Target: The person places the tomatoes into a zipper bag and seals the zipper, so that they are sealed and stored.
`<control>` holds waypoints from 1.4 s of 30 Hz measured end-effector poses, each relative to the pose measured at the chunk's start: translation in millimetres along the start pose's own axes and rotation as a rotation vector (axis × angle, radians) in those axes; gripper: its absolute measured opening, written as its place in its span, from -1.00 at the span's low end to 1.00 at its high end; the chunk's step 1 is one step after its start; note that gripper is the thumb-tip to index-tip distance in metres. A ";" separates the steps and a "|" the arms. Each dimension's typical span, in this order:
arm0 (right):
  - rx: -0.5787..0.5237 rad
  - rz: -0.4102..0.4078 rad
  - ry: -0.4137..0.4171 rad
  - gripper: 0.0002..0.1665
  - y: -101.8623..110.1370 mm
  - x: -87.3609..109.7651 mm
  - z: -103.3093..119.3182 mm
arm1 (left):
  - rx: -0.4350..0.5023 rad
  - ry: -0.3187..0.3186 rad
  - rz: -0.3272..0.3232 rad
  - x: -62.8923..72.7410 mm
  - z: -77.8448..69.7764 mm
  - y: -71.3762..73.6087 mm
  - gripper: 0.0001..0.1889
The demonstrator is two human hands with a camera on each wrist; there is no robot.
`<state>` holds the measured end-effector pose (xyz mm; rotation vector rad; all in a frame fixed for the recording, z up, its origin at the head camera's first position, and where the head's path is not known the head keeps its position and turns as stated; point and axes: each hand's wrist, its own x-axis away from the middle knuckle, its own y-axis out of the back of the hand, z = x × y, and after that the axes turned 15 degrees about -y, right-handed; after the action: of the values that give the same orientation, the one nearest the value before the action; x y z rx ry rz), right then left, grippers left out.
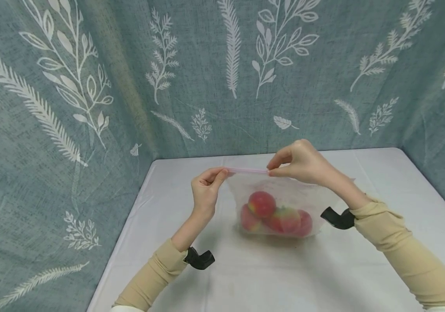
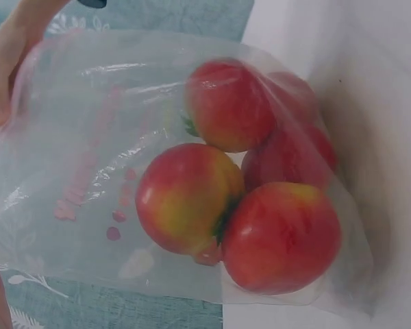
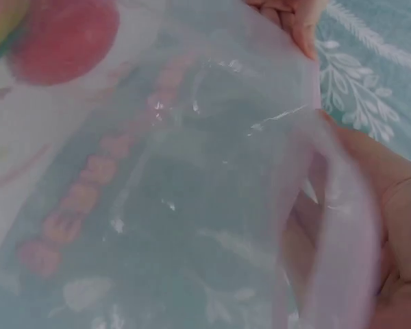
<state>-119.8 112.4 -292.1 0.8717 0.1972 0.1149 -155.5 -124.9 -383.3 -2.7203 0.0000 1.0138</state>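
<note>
A clear zip bag (image 1: pixel 242 184) with a pink strip along its top edge is held up over the white table. My left hand (image 1: pixel 205 190) pinches the left end of that strip between thumb and fingers. Farther along the edge, my right hand (image 1: pixel 300 162) pinches the strip too. Several red and yellow fruits (image 1: pixel 261 204) with green leafy tips lie in the bottom of the bag; their exact kind is unclear. In the right wrist view the bag's mouth (image 3: pixel 339 240) gapes beside my right hand (image 3: pixel 397 205). Pink print (image 3: pixel 79 195) runs across the bag.
The white-covered table (image 1: pixel 160 242) stretches around the bag. A blue-green curtain (image 1: pixel 207 78) with white leaf patterns hangs behind it and at both sides. A black wrist camera (image 1: pixel 199 258) sits on the left wrist, another (image 1: pixel 337 218) on the right.
</note>
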 end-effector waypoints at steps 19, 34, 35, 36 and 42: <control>0.049 -0.096 -0.214 -0.86 40.2 48.3 -55.6 | -0.028 0.018 -0.087 -9.5 4.7 21.5 -0.74; -0.046 -0.147 -0.266 -0.79 45.8 61.4 -73.6 | -0.019 0.031 -0.126 -14.2 5.0 23.5 -0.70; -0.057 -0.150 -0.259 -0.79 45.1 61.3 -74.6 | -0.012 0.032 -0.131 -14.3 4.9 22.8 -0.69; -0.068 -0.153 -0.254 -0.79 44.4 61.1 -75.5 | -0.004 0.034 -0.132 -14.6 5.6 22.2 -0.70; -0.157 -0.214 -0.286 -0.69 36.7 59.5 -85.0 | 0.046 0.073 -0.111 -14.9 9.1 19.9 -0.70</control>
<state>-81.0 210.1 -324.7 0.6970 0.0119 -0.1916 -174.3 -143.5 -384.7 -2.6806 -0.1127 0.8727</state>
